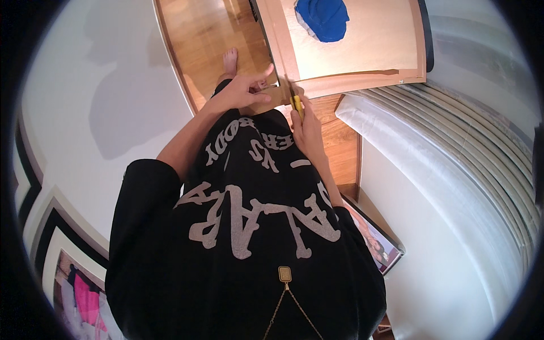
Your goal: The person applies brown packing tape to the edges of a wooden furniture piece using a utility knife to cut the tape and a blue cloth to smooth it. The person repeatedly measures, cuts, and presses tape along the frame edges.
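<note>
My right hand (306, 126) is closed around a yellow-handled cutter (297, 104), its dark narrow end pointing at the near left corner of a large flat framed panel (351, 79). Brown tape borders the panel's pale face. A loose flap of brown tape (266, 106) hangs off that corner. Beside the flap is my left hand (247, 93), index finger stretched along the panel's edge and thumb apart from it. Its other fingers curl partly out of sight. On the panel lies a blue piece (323, 20) that looks like crumpled cloth or a cap.
Several long flat panels (453, 130), partly under clear plastic wrap (391, 130), stack at the right. A framed picture (371, 238) leans low on the right. Black-framed pictures (73, 272) stand at the left by a white wall (122, 113). Wooden floor (192, 45) shows beyond.
</note>
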A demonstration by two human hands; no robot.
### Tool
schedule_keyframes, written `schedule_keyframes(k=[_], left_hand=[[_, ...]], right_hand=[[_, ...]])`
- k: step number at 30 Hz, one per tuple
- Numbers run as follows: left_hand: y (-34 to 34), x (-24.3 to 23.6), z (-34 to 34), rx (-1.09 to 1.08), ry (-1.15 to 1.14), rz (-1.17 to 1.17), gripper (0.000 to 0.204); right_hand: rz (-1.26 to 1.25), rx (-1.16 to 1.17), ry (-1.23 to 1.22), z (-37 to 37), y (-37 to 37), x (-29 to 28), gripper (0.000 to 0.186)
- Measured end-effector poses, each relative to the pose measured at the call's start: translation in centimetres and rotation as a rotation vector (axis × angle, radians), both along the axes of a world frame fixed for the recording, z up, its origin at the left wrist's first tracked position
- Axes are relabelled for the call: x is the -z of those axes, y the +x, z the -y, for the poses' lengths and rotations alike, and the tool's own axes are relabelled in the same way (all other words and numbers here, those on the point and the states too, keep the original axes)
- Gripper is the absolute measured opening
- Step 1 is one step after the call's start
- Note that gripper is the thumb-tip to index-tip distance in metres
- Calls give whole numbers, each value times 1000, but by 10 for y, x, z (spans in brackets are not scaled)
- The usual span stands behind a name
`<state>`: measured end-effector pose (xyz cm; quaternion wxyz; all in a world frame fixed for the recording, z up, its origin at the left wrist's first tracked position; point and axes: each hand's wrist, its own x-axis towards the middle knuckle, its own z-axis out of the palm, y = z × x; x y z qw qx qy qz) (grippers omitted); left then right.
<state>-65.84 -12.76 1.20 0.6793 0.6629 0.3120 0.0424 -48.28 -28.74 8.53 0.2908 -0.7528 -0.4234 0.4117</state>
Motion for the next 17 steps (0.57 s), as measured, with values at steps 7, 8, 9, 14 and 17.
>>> schedule_keyframes(k=[7,8,9,14,17], left_hand=[[1,-1,-3,80,82,-64,90],[1,-2,-3,83,72,-66,91],[1,-3,-3,92,56,-77,91],[0,1,-4,105,26,-74,91],[-1,9,-2,96,49,-34,98]], right_hand=[[227,-90,6,-11,-15,1,38],[242,-90,0,-11,-17,4,36],[256,-89,-5,-10,-19,8,35],[304,-101,18,-12,-23,8,28],[316,-102,17,-12,-24,9,27]])
